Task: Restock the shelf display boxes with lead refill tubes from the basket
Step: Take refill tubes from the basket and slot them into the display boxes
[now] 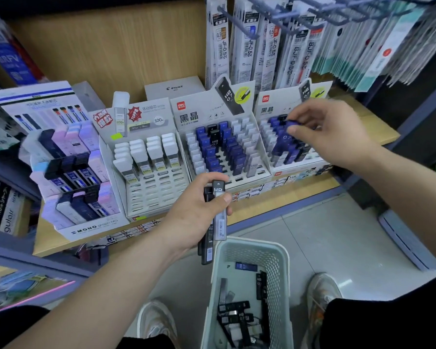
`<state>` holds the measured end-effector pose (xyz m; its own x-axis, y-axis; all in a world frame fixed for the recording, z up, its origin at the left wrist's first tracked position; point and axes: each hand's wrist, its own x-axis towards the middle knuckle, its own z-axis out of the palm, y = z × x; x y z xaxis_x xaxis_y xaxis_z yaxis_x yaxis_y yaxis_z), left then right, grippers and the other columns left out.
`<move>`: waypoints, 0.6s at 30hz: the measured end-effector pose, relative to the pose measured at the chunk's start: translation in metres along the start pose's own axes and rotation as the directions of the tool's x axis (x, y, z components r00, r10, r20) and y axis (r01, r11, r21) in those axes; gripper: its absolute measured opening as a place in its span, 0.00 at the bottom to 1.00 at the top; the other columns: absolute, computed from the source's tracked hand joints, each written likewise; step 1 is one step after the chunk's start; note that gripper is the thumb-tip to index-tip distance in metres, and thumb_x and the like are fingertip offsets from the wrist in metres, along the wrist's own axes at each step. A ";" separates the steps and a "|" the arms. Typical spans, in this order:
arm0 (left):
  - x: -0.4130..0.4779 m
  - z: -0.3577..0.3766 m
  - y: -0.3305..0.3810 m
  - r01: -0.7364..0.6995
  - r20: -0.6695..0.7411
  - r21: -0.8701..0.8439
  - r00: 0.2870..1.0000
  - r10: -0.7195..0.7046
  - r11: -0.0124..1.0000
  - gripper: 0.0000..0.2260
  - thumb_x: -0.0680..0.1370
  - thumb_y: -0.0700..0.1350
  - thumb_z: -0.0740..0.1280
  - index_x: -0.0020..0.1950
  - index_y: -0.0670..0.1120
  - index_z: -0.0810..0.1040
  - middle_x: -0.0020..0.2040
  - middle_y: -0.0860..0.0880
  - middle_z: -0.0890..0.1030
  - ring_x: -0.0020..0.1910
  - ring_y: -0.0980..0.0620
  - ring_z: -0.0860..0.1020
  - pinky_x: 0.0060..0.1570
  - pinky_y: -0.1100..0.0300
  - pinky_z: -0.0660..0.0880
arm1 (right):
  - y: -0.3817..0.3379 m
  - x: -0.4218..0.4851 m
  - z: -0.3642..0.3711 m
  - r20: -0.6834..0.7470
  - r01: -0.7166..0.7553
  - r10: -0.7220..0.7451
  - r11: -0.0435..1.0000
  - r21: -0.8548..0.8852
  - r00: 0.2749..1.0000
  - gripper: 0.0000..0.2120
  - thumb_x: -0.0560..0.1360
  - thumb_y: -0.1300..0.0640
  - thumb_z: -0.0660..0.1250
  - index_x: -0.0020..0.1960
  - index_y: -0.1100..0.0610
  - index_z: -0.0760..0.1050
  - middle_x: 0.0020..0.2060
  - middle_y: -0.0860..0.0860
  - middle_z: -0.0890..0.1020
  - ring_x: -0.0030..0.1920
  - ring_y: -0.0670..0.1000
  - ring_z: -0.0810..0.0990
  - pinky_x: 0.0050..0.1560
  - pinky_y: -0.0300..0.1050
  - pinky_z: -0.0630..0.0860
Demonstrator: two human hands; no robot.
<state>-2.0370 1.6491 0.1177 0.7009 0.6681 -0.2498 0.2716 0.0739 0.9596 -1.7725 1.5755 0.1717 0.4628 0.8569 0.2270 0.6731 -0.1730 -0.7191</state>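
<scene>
– At the shelf's [381, 129] right end, right hand [330, 133] pinches a blue plastic refill tube [292, 124] above the white card display box [275, 103].
– Left hand [199, 210] clutches black spare tubes [207, 248] as ready stock.

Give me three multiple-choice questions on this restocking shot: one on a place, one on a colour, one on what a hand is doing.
1. Where is the basket? A on the shelf; B between the person's shoes; C hanging from a hook.
2. What colour is the lead refill tube the right hand pinches? A red; B white; C blue.
3. The left hand is: A gripping black lead refill tubes; B open and empty; C flat on the floor.
Answers: B, it sits low between both shoes; C, its blue cap shows over the rightmost display box; A, the hand curls round a bundle marked HB.
</scene>
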 end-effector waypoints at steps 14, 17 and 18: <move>0.064 0.088 0.027 0.010 0.080 0.094 0.997 -0.018 0.995 0.10 0.82 0.46 0.66 0.58 0.61 0.75 0.35 0.53 0.83 0.45 0.44 0.79 0.54 0.39 0.76 | 0.094 0.014 -0.063 -0.143 -0.182 0.154 0.961 -0.210 0.978 0.05 0.77 0.57 0.72 0.52 0.53 0.80 0.45 0.49 0.82 0.45 0.48 0.79 0.46 0.35 0.72; 0.075 0.094 0.027 0.034 0.068 0.070 0.997 -0.039 0.997 0.10 0.82 0.45 0.67 0.56 0.61 0.76 0.36 0.52 0.83 0.46 0.44 0.80 0.55 0.36 0.76 | 0.104 0.027 -0.054 -0.110 -0.146 0.125 0.967 -0.211 0.986 0.04 0.76 0.58 0.72 0.50 0.52 0.79 0.44 0.50 0.82 0.45 0.48 0.79 0.46 0.35 0.74; 0.079 0.095 0.027 0.034 0.064 0.060 0.997 -0.037 0.998 0.10 0.81 0.45 0.67 0.55 0.62 0.77 0.37 0.52 0.84 0.47 0.41 0.81 0.55 0.35 0.76 | 0.105 0.031 -0.050 -0.097 -0.130 0.112 0.969 -0.210 0.989 0.04 0.76 0.59 0.72 0.49 0.52 0.79 0.44 0.50 0.82 0.45 0.48 0.80 0.45 0.32 0.73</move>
<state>-1.9122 1.6337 0.1118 0.7309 0.6162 -0.2933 0.3341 0.0516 0.9411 -1.6585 1.5598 0.1356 0.5888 0.7811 0.2079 0.7131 -0.3809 -0.5886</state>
